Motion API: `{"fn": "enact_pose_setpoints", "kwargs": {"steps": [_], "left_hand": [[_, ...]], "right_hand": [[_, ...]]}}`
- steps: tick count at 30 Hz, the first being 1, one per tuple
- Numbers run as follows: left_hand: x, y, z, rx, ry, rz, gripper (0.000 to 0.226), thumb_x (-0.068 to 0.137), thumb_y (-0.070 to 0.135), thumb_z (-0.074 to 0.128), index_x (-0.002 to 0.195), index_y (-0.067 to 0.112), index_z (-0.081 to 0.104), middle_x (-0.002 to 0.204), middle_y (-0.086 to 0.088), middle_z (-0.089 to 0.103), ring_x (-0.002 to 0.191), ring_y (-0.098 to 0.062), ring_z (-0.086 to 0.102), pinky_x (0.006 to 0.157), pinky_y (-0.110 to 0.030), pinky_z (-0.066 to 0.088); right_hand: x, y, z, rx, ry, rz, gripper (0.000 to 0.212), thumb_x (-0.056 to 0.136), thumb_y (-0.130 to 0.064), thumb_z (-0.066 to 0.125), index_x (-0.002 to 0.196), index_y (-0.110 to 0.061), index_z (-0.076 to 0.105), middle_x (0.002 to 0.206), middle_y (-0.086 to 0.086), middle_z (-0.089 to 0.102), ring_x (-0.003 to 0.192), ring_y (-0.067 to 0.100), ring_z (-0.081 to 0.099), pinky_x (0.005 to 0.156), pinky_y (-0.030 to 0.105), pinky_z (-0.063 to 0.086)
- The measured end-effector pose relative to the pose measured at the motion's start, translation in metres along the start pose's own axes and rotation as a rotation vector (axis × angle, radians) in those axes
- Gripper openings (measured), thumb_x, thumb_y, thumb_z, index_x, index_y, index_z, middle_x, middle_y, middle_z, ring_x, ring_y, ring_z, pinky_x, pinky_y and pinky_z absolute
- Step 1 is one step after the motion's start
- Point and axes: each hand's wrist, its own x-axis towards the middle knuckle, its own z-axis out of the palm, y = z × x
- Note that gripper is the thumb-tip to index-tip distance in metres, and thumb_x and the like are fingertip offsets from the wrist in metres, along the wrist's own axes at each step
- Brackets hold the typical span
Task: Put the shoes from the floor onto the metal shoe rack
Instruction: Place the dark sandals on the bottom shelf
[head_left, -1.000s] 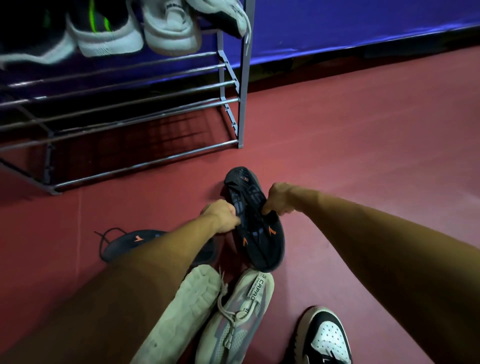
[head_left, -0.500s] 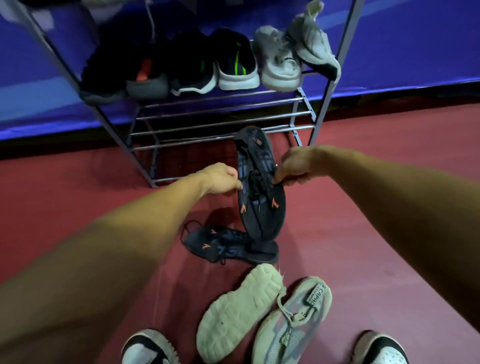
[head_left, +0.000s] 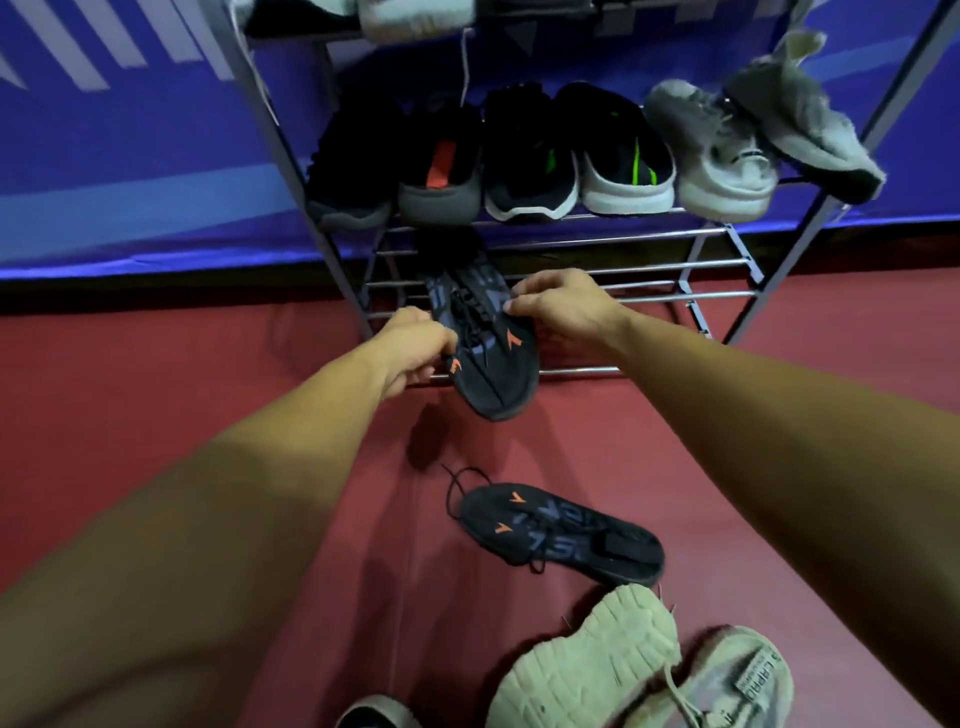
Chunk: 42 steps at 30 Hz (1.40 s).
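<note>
Black mesh with orange chevrons marks the held shoe (head_left: 483, 338), which on my feed lies lengthwise over the lower rails of the metal shoe rack (head_left: 649, 270), toe in under the shelf above and heel jutting out past the front rail toward the camera; I cannot tell whether its sole bears on the rails. The left hand (head_left: 415, 345) has its fingers curled and pinches the shoe's left edge beside the laces. The right hand (head_left: 556, 306) pinches the right edge with its fingertips, knuckles raised. Directly above, a row of shoes fills the shelf and shades the toe: a black shoe with an orange tab (head_left: 441, 176), a black shoe with a green stripe (head_left: 618, 161), a grey shoe (head_left: 717, 156), and a second grey shoe (head_left: 800, 124) tilted against the right upright. I see the rack's left upright standing just beside the held shoe. On the red floor (head_left: 156, 389) behind the hands lies the matching black shoe (head_left: 561, 530), laces trailing, and nearer the camera a beige shoe (head_left: 587, 660) sole-up, touching a grey labelled shoe (head_left: 727, 680). A blue banner (head_left: 130, 156) backs the rack.
</note>
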Motion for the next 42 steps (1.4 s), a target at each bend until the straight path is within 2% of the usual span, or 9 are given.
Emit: {"fn": "enact_pose_setpoints", "kwargs": {"steps": [7, 10, 12, 17, 22, 27, 32, 39, 42], "left_hand": [[0.04, -0.014, -0.023, -0.243, 0.211, 0.045, 0.028, 0.085, -0.002, 0.056, 0.075, 0.022, 0.047, 0.058, -0.001, 0.043, 0.042, -0.008, 0.037, 0.044, -0.018, 0.027], [0.052, -0.014, -0.032, -0.281, 0.26, 0.099, 0.021, 0.087, -0.004, 0.057, 0.089, 0.017, 0.055, 0.065, -0.002, 0.052, 0.051, -0.011, 0.044, 0.038, -0.014, 0.033], [0.057, -0.013, -0.04, -0.277, 0.267, 0.116, 0.023, 0.089, -0.006, 0.056, 0.103, 0.012, 0.058, 0.07, -0.003, 0.055, 0.052, -0.01, 0.045, 0.035, -0.012, 0.032], [0.072, -0.016, -0.049, -0.362, 0.264, 0.105, 0.024, 0.09, -0.008, 0.054, 0.108, 0.007, 0.059, 0.074, -0.007, 0.06, 0.057, -0.012, 0.055, 0.041, -0.015, 0.043], [0.081, -0.029, -0.054, -0.455, 0.226, 0.073, 0.016, 0.091, 0.0, 0.062, 0.093, 0.016, 0.061, 0.075, -0.003, 0.067, 0.058, -0.01, 0.06, 0.058, -0.025, 0.046], [0.075, -0.035, -0.06, -0.568, 0.229, 0.006, 0.012, 0.091, 0.014, 0.068, 0.101, 0.019, 0.065, 0.076, 0.004, 0.072, 0.059, -0.005, 0.066, 0.05, -0.017, 0.05], [0.071, -0.046, -0.057, -0.386, 0.201, -0.112, 0.009, 0.089, 0.02, 0.069, 0.083, 0.016, 0.064, 0.051, 0.007, 0.051, 0.037, -0.003, 0.039, 0.048, -0.021, 0.029], [0.079, -0.039, -0.046, -0.417, 0.203, -0.141, 0.013, 0.088, 0.008, 0.068, 0.079, 0.012, 0.06, 0.058, 0.001, 0.051, 0.047, -0.005, 0.042, 0.049, -0.019, 0.03], [0.083, -0.037, -0.038, -0.364, 0.232, -0.136, 0.012, 0.089, 0.011, 0.069, 0.081, 0.012, 0.06, 0.065, -0.001, 0.054, 0.055, -0.007, 0.047, 0.049, -0.019, 0.031]], "right_hand": [[0.04, 0.021, 0.036, 0.237, -0.093, 0.147, 0.032, 0.077, -0.022, 0.08, 0.104, -0.006, 0.073, 0.095, 0.007, 0.074, 0.085, 0.017, 0.06, 0.077, 0.029, 0.04], [0.047, 0.025, 0.041, 0.204, -0.185, 0.237, 0.018, 0.088, -0.021, 0.072, 0.104, -0.012, 0.073, 0.079, -0.004, 0.071, 0.064, 0.008, 0.054, 0.058, 0.019, 0.036], [0.053, 0.027, 0.041, 0.181, -0.303, 0.298, 0.018, 0.09, -0.023, 0.069, 0.108, -0.017, 0.07, 0.09, -0.001, 0.071, 0.058, 0.005, 0.05, 0.048, 0.016, 0.031], [0.059, 0.031, 0.053, 0.158, -0.533, 0.437, 0.007, 0.091, -0.025, 0.07, 0.092, -0.023, 0.063, 0.094, 0.005, 0.075, 0.052, 0.002, 0.055, 0.045, 0.011, 0.031], [0.069, 0.041, 0.069, 0.322, -0.424, 0.319, 0.034, 0.088, -0.006, 0.072, 0.093, -0.027, 0.045, 0.088, 0.011, 0.067, 0.055, 0.006, 0.055, 0.042, 0.016, 0.02], [0.076, 0.037, 0.09, 0.506, -0.327, 0.269, 0.035, 0.09, 0.0, 0.066, 0.109, -0.024, 0.049, 0.077, 0.004, 0.064, 0.046, 0.004, 0.046, 0.041, 0.015, 0.021], [0.09, 0.033, 0.109, 0.608, -0.196, 0.27, 0.029, 0.091, -0.005, 0.067, 0.112, -0.016, 0.05, 0.081, 0.009, 0.065, 0.041, 0.001, 0.039, 0.036, 0.014, 0.02], [0.099, 0.036, 0.111, 0.479, 0.112, 0.221, 0.039, 0.084, -0.017, 0.079, 0.114, -0.012, 0.055, 0.083, 0.009, 0.059, 0.043, 0.002, 0.039, 0.033, 0.014, 0.024], [0.105, 0.036, 0.112, 0.363, 0.226, 0.19, 0.036, 0.075, -0.025, 0.086, 0.098, -0.018, 0.059, 0.087, 0.002, 0.06, 0.061, 0.008, 0.05, 0.052, 0.018, 0.036]]}}
